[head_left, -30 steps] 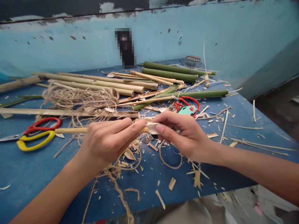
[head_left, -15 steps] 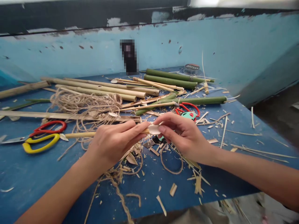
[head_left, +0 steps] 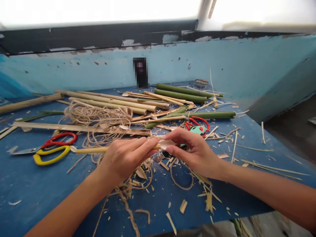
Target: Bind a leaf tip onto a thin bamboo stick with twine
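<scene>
My left hand is wrapped round a thin bamboo stick, held roughly level above the table. A small pale, petal-shaped piece sits at the stick's right end, pinched between the thumb and fingers of my right hand. Whether that piece is fixed to the stick, I cannot tell. Another small white piece shows at the stick's left end, close to scissors with red and yellow handles. Just beyond my right hand lie red-handled cutters with a mint-green part.
Tangled twine and dry bamboo poles lie behind my left hand. Green bamboo lengths are at the back, near a round clear container. Shavings litter the blue table. A blurred dark object stands against the wall.
The view has tilted upward, so the table appears lower in it. Both hands keep their hold on the stick and the pale piece, whose outline now looks more pointed toward the right.
</scene>
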Demonstrator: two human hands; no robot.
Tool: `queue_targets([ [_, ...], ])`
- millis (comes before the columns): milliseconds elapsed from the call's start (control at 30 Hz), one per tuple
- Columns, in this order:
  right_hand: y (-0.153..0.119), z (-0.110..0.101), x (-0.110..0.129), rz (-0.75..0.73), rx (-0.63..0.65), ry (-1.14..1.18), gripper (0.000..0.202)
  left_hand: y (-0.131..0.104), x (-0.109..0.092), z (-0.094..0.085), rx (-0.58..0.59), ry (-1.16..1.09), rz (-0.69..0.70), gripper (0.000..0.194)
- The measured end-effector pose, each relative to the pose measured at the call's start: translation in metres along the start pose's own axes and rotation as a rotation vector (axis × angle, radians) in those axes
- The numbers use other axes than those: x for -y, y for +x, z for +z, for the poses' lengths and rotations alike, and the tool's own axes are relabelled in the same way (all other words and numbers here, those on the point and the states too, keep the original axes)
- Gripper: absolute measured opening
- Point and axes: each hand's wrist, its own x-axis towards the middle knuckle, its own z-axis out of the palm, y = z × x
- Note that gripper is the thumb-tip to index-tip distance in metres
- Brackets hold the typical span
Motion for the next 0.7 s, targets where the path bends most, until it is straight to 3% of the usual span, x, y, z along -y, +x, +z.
queue_targets([
  [267, -0.004, 0.002, 0.0, -0.05, -0.007, 0.039, 0.014, 0.002, -0.002, -0.002, 0.013, 0.024, 0.01, 0.021],
  [467, -0.002, 0.002, 0.003, -0.051, 0.031, -0.06, 0.011, 0.002, -0.008, 0.002, 0.008, 0.0, -0.002, 0.018],
  [600, 0.002, 0.001, 0.005, -0.028, 0.066, -0.092, 0.009, 0.0, -0.015, 0.006, 0.024, 0.004, 0.007, 0.025],
  [700, 0.006, -0.003, 0.006, -0.026, 0.011, -0.144, 0.006, -0.001, -0.012, 0.006, 0.059, -0.006, -0.027, 0.031],
])
